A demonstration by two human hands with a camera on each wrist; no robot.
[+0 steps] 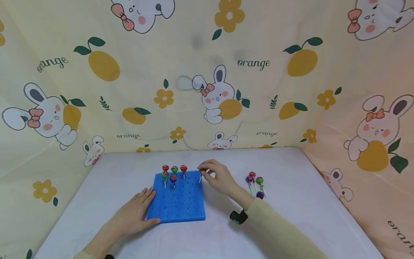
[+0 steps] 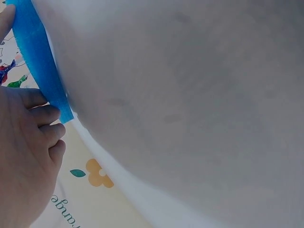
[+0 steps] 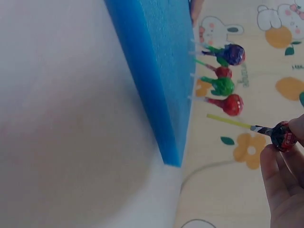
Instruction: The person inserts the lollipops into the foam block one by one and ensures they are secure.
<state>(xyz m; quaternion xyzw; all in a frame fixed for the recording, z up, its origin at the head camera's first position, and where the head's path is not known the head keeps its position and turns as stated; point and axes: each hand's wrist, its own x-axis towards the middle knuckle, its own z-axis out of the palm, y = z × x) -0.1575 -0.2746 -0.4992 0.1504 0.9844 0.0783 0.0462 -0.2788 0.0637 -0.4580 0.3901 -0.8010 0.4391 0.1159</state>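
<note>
A blue foam board (image 1: 182, 205) with rows of small holes lies on the table. Several wrapped lollipops stand in its far left and far middle, among them a red one (image 1: 183, 168) and a dark purple one (image 1: 173, 178). My left hand (image 1: 132, 213) rests along the board's left edge, fingers extended, thumb at the near left corner. Above the far right corner, my right hand (image 1: 220, 178) pinches a dark red-and-black lollipop (image 3: 283, 137) by its wrapped head. Its yellow stick points towards the board, and the right wrist view shows its tip apart from the foam.
More lollipops lie loose in a group to the board's right, including a green one (image 1: 260, 180) and a purple one (image 1: 260, 195). A patterned cloth (image 1: 194, 136) hangs behind the white table (image 1: 268, 230) and at its sides.
</note>
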